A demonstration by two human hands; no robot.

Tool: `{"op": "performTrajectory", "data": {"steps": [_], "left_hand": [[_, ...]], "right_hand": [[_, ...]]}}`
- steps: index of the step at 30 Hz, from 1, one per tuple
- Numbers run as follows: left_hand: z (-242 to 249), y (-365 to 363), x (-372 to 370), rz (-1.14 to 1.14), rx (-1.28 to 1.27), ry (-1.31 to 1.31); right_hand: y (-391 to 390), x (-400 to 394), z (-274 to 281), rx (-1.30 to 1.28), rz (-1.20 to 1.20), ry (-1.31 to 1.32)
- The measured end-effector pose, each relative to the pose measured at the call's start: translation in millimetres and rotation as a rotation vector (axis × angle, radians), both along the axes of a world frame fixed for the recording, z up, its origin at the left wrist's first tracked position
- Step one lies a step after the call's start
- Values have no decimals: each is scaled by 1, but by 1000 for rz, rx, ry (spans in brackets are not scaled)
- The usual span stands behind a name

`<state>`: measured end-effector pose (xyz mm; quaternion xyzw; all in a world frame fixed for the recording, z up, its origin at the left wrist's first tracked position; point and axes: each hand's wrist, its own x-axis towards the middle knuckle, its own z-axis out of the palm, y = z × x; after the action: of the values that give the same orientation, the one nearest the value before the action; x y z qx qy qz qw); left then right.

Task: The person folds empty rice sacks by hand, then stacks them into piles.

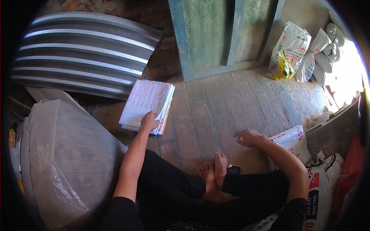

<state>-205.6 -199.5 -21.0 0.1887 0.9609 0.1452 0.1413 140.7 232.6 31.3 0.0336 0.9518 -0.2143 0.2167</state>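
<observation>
A thick stack of papers covered in handwriting lies on the brick floor, left of centre. My left hand rests on the lower right part of its top sheet, with the fingers bent and the fingertips against the paper; whether they pinch a sheet is too small to tell. My right hand hangs over the floor to the right of the stack, above my bare feet. Its fingers are loosely curled and apart, and nothing is in them.
Corrugated metal sheeting lies behind the stack. A large grey plastic-covered object stands at left. A blue-green door is at the back. Filled sacks stand by the doorway and near my right arm.
</observation>
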Motion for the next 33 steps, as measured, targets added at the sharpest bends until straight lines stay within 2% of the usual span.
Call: {"op": "performTrajectory", "data": {"steps": [1,5,9,12,13,16,17,20,21,24,27,30,33], "left_hand": [[-4,-2,-1,22,41,22],[17,6,28,6,-77,133],[14,13,31,-10,-155,123],[-9,2,4,-10,-68,200],[-8,0,-2,70,-56,126],[21,2,10,304,133,230],[24,0,9,280,205,337],[31,-6,9,266,169,441],[34,-10,10,200,154,445],[39,-8,11,339,227,487],[39,-14,6,284,312,572],[55,-4,13,93,452,589],[81,39,36,-140,671,573]], "right_hand": [[3,1,4,8,-14,-16],[10,14,7,62,-29,-145],[17,27,4,127,-14,-238],[21,24,5,101,-27,-193],[22,23,5,93,-26,-177],[21,20,7,73,-19,-142],[20,20,7,73,-10,-142],[15,23,8,69,-6,-146],[13,22,8,68,-6,-147],[10,20,8,61,15,-151],[8,20,7,59,2,-154],[8,17,4,-2,4,-138],[-3,8,0,-155,-42,-82]]}}
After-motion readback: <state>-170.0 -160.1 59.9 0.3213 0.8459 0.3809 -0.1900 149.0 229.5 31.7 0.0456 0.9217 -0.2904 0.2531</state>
